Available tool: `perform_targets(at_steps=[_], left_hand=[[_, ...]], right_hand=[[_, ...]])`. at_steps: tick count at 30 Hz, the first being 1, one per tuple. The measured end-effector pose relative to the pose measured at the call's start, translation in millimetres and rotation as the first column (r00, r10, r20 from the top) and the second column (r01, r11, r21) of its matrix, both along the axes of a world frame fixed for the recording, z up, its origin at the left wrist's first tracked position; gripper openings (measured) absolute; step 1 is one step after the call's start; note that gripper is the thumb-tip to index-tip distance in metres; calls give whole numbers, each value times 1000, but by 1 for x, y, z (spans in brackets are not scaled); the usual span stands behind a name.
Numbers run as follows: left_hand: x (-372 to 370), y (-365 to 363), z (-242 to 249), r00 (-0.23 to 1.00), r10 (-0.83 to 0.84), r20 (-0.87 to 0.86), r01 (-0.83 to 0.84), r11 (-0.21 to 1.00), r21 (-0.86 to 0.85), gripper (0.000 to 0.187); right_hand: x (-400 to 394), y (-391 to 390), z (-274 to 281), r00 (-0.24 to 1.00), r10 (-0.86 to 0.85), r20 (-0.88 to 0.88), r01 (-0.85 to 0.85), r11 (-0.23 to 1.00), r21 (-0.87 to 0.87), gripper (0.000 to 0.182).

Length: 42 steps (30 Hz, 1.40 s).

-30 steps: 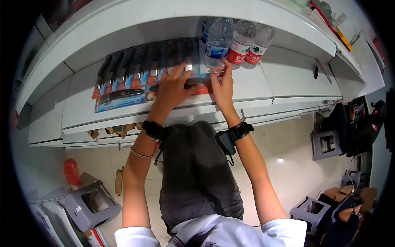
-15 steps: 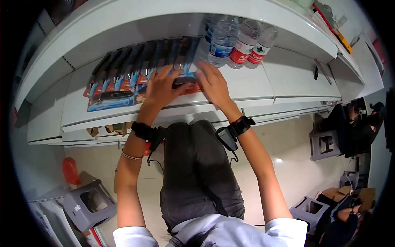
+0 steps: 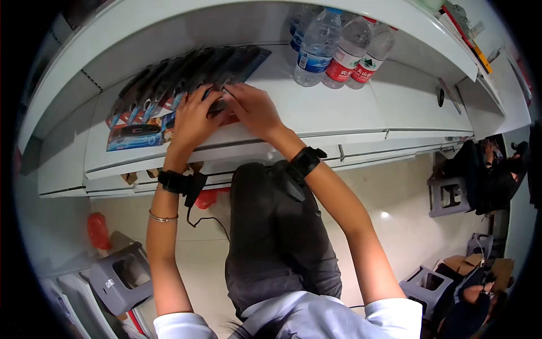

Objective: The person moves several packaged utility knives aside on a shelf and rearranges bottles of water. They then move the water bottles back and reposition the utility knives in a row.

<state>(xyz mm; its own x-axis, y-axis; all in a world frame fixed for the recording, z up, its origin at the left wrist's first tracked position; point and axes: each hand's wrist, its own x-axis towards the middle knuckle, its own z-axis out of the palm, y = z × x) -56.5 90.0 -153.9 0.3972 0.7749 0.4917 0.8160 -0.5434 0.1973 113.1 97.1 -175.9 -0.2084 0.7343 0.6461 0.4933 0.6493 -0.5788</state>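
Hands together at upper centre-left of the frame, over a white shelf [image 3: 350, 113] set under a curved white ledge. Left hand [image 3: 195, 118] lying with fingers spread across the right end of a row of blister packs [image 3: 186, 73], palm down, thumb side toward the other hand; right hand [image 3: 251, 107] just beside it, fingers curled down onto one carded pack [image 3: 223, 110] with a dark tool and a red-orange card. Both hands touching that pack, but whether either grip is truly closed around it or merely pressing on it cannot be told, since the fingers hide the edges. Pack itself at the near right end of the row, flat or nearly flat on the shelf, mostly covered by the two hands. Row of packs fanning toward the upper left of the frame, overlapped like tiles, with blue and orange card showing at the lower ends; one separate pack [image 3: 132, 135] lying flat at the left, well apart from the hands. Black wrist bands on both arms, a thin bracelet [image 3: 162, 217] on the left forearm. Three water bottles [image 3: 339, 48] lying side by side at upper centre-right, well apart from the hands. Below the shelf, grey stools: one [image 3: 116, 277] at lower left, one [image 3: 446, 195] at right. Pale floor between.
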Motion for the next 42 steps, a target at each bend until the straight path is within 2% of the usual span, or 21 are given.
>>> perform_targets(at_steps=[1, 5, 8, 11, 13, 17, 20, 23, 26, 29, 31, 33, 37, 39, 42], left_hand=[[-2, 0, -2, 1000, 3, -9, -2, 1000, 22, 36], [-14, 0, 0, 999, 22, -39, -20, 999, 48, 33], [-23, -1, 4, 997, 60, -52, -61, 998, -25, 35], [-38, 2, 9, 997, 58, -54, -60, 998, -33, 32], [-52, 7, 6, 999, 11, -32, -11, 1000, 4, 31], [-72, 17, 7, 992, 10, -129, -10, 1000, 4, 37], [-88, 34, -6, 999, 40, -34, -38, 997, 71, 43], [-95, 43, 0, 988, 64, -142, -53, 995, 82, 45], [-98, 54, -5, 976, 164, -140, -148, 982, 117, 44], [-101, 60, -2, 978, 175, -116, -158, 977, 145, 44], [-101, 59, 2, 983, 169, -65, -161, 980, 119, 44], [-100, 58, -3, 986, 164, -25, -159, 979, 131, 42], [-92, 41, 7, 980, 191, -52, -185, 977, 107, 33], [-84, 36, 20, 988, 147, -39, -143, 986, 90, 31], [-58, 37, 32, 997, 34, -71, -24, 991, 132, 32]], right_hand=[[-4, 1, -1, 998, -44, 54, 42, 998, 37, 32], [-15, 0, -6, 995, -71, 69, 70, 997, 16, 36], [-16, 0, 0, 990, 43, 137, -36, 998, -58, 38], [-33, 11, -14, 992, 65, 108, -66, 998, 4, 39], [-38, 13, -15, 983, 76, 168, -93, 991, 99, 41], [-56, 26, -28, 980, 93, 176, -122, 979, 161, 43], [-55, 22, -24, 992, 55, 113, -78, 975, 208, 41], [-38, 10, -13, 1000, -20, 11, 20, 997, 77, 31], [-3, 5, -10, 990, -75, -120, 95, 981, 167, 20], [48, -10, 7, 984, -130, -123, 141, 986, 90, 14], [74, -19, 1, 899, -187, -395, 103, 969, -224, 13], [99, -18, -4, 813, -249, -527, 59, 934, -352, 13], [118, -10, -10, 734, -273, -622, 117, 953, -280, 14], [112, -9, -10, 665, -301, -683, 139, 949, -283, 16], [106, -14, -5, 603, -304, -738, 48, 937, -346, 17]])
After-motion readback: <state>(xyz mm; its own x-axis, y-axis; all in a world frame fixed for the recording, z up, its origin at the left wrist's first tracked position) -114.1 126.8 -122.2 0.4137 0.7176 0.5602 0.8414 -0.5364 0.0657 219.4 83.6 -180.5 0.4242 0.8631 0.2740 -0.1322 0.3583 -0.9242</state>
